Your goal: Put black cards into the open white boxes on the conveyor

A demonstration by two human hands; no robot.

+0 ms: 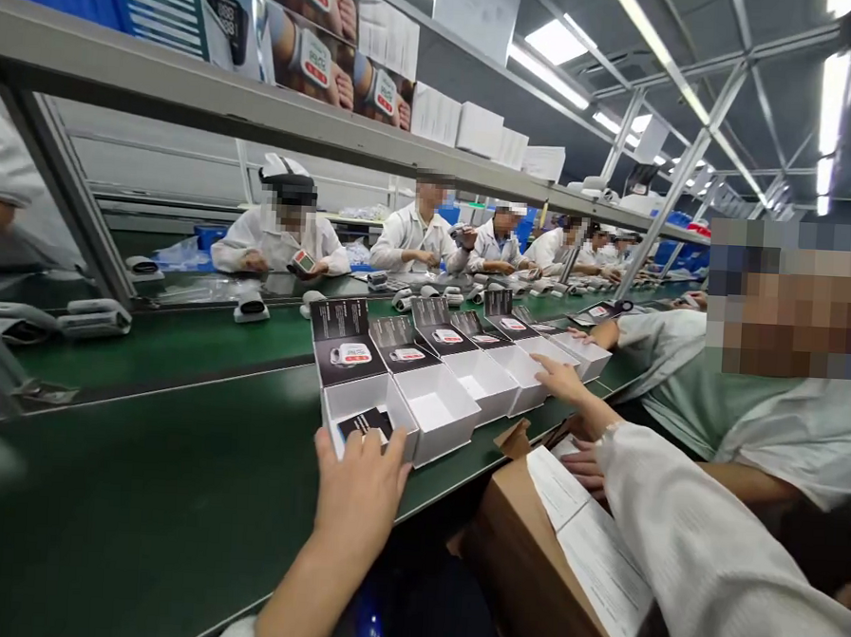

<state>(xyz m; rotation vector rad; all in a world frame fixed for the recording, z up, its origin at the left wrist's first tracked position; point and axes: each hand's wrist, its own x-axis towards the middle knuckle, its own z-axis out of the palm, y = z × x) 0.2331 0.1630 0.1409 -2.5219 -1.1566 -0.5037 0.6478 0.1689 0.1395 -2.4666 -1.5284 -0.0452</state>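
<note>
Several white gift boxes with black printed lids stand in a slanting row on the green conveyor belt (pixel 144 522), lids raised. My left hand (pixel 360 486) is at the front of the nearest box (pixel 405 436), fingers spread across its front wall. Inside that box lies a black printed booklet (pixel 367 422). Farther along the row, my right hand (pixel 569 383) reaches out with its fingers extended, touching or close above a box (pixel 526 376). Between my hands, a box (pixel 435 419) and another box (pixel 486 383) show bare white insides. The lids picture a wrist blood pressure monitor.
An open brown carton (pixel 528 543) with white printed sheets (pixel 605 566) stands below the belt's edge. At right, a co-worker (pixel 715 372) has one hand at the row's far end. Wrapped monitors (pixel 251 307) lie beyond; a shelf (pixel 216 84) with boxes hangs above.
</note>
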